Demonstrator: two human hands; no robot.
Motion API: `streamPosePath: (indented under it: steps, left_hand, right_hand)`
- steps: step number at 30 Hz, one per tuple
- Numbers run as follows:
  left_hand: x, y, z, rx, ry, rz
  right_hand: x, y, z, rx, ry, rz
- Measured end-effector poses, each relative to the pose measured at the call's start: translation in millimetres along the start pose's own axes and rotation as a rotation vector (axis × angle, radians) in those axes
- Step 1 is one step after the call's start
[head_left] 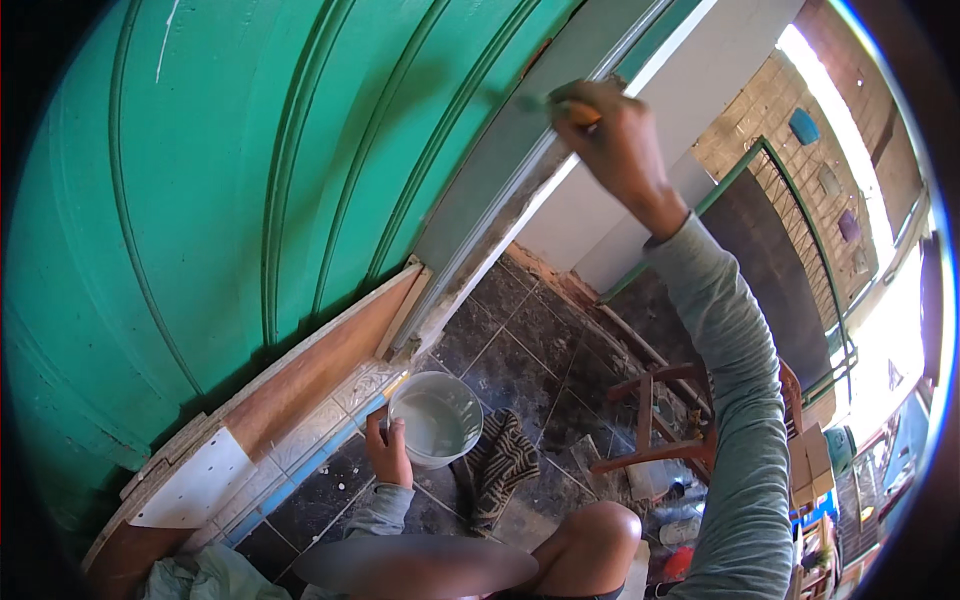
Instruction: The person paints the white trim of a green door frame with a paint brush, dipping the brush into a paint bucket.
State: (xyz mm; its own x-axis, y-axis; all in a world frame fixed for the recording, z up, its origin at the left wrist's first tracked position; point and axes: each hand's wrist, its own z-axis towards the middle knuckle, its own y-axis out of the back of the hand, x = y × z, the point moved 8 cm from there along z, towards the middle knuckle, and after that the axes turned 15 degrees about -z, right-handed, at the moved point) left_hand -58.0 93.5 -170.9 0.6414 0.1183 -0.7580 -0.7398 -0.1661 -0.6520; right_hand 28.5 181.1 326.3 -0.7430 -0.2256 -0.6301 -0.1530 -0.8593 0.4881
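My left hand [389, 452] grips the side of a translucent plastic tub [467, 402], low over the floor. Pale, cloudy liquid [428, 425] lies in the tub. Up at the grey door frame [465, 205], my right hand [618, 138] is closed around an orange-handled paintbrush [583, 113]. The brush's head is smeared by motion and looks to be at the frame's face; whether it touches I cannot tell. Left of the frame spreads a green grooved panel [225, 180].
A wooden board [280, 400] runs along the panel's foot. A patterned cloth [503, 465] lies on dark floor tiles [515, 335] beside the tub. To the right stand a reddish wooden chair [650, 455] and a green metal frame [800, 195]. Bottles [680, 530] and clutter lie below my right arm.
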Motion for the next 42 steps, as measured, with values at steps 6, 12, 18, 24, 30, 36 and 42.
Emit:
streamPosePath:
  steps: [6, 12, 18, 24, 30, 36, 42]
  left_hand:
    - [2.3, -6.5, -0.7, 0.049, 0.075, 0.015]
    - [-7.8, -11.4, -2.3, 0.024, 0.085, -0.06]
    - [0.5, -0.3, 0.7, 0.012, 0.066, -0.041]
    - [-7.3, -12.0, 0.9, 0.05, 0.096, -0.044]
    - [14.1, -1.6, 5.7, 0.037, 0.094, -0.047]
    - [6.2, -6.6, 5.2, 0.039, 0.108, -0.044]
    - [1.1, -1.7, 5.2, 0.008, 0.081, -0.067]
  right_hand:
    - [-14.2, -20.1, 14.8, 0.042, -0.049, -0.037]
    - [8.9, -48.1, 9.3, 0.188, 0.115, -0.043]
    - [12.4, -10.4, 21.2, 0.067, 0.07, -0.002]
    - [-28.7, -41.0, 28.5, 0.237, -0.069, -0.057]
    - [-99.7, 35.5, 98.4, 0.039, -0.064, -0.216]
    - [-67.2, 32.2, 88.0, -0.012, 0.255, -0.712]
    - [69.8, -67.7, -24.6, 0.309, 0.609, -0.46]
